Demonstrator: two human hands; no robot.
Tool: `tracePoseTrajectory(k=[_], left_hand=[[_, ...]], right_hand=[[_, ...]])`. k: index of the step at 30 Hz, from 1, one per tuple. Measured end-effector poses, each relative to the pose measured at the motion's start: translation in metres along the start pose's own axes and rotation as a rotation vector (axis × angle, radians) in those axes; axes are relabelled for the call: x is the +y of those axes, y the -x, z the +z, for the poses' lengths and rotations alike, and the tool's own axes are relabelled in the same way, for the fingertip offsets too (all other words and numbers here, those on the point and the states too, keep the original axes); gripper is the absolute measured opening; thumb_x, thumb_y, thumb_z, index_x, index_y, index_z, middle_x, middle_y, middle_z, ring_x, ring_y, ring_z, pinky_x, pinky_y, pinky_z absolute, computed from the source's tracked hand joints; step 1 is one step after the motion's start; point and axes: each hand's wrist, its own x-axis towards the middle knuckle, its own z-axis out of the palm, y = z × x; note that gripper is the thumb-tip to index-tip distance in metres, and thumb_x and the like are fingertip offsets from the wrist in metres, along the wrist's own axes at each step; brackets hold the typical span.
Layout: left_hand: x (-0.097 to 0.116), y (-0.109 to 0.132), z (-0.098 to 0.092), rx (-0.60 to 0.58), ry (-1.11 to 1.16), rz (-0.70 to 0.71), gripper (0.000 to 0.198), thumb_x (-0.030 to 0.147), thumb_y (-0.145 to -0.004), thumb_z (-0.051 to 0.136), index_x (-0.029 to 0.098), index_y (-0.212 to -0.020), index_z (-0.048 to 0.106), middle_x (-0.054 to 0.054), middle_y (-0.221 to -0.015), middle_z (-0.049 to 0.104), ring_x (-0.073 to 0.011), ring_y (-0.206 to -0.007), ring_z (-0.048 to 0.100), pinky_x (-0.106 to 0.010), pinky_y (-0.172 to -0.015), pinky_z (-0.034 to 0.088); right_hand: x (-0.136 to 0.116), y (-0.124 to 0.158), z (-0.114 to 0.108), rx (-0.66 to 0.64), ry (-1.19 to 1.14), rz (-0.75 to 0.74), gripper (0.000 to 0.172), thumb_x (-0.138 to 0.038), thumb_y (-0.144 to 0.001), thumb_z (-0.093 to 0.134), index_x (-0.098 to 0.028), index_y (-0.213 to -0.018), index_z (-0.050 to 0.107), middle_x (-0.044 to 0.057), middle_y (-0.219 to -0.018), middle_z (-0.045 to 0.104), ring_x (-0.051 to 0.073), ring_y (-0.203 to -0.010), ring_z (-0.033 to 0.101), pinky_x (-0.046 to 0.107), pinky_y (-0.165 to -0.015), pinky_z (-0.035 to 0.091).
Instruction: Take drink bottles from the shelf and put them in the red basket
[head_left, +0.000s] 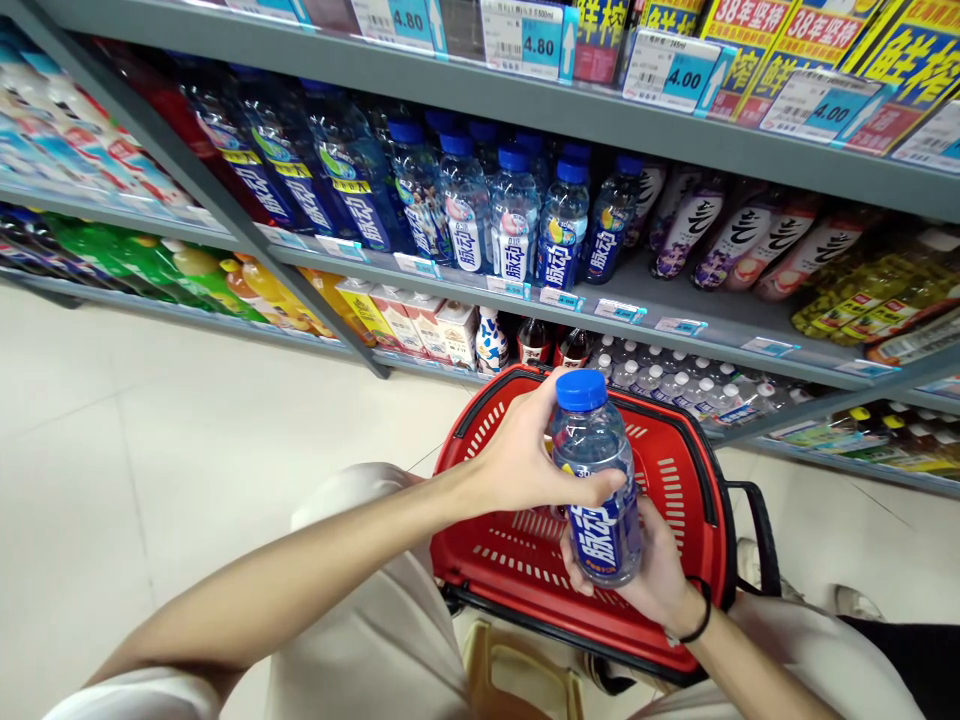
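A clear drink bottle [600, 500] with a blue cap and a blue label is held up over a red shopping basket [675, 500]. My left hand [536, 450] wraps round its upper part, the thumb lying across the label. Lower down, my right hand [656, 575] supports the base from beneath and behind, with some of its fingers hidden by the bottle. The basket stands between my knees, its bottom largely covered by my hands and the bottle.
Ahead is a grey store shelf [720, 300] with similar blue-capped bottles [514, 210], price tags and other drinks. Cartons [454, 330] and small bottles fill the lowest level. A beige stool [517, 665] is under the basket. A black handle [761, 540] sticks out at the basket's right.
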Motion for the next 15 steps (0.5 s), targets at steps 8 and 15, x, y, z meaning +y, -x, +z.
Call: tracePoseTrajectory(k=[8,15], left_hand=[[-0.005,-0.001,-0.001,0.004,0.185,-0.074,0.060,0.033,-0.072,0.087,0.018,-0.122,0.057,-0.006,-0.104,0.071,-0.0188,-0.085,0.068,-0.031,-0.079,0.058],[-0.017,-0.017,-0.006,0.120,0.412,-0.171,0.066,0.031,-0.070,0.088,0.017,-0.126,0.055,-0.008,-0.110,0.071,-0.0201,-0.092,0.068,-0.032,-0.084,0.056]], right_hand=[[-0.001,0.004,0.001,-0.140,0.023,-0.023,0.054,-0.062,-0.090,0.054,-0.013,-0.098,0.076,0.015,-0.085,0.077,0.030,-0.076,0.071,0.035,-0.058,0.052],[-0.015,0.012,0.006,-0.214,0.149,-0.123,0.064,-0.062,-0.093,0.045,-0.009,-0.105,0.079,0.020,-0.095,0.078,0.031,-0.082,0.073,0.037,-0.064,0.055]])
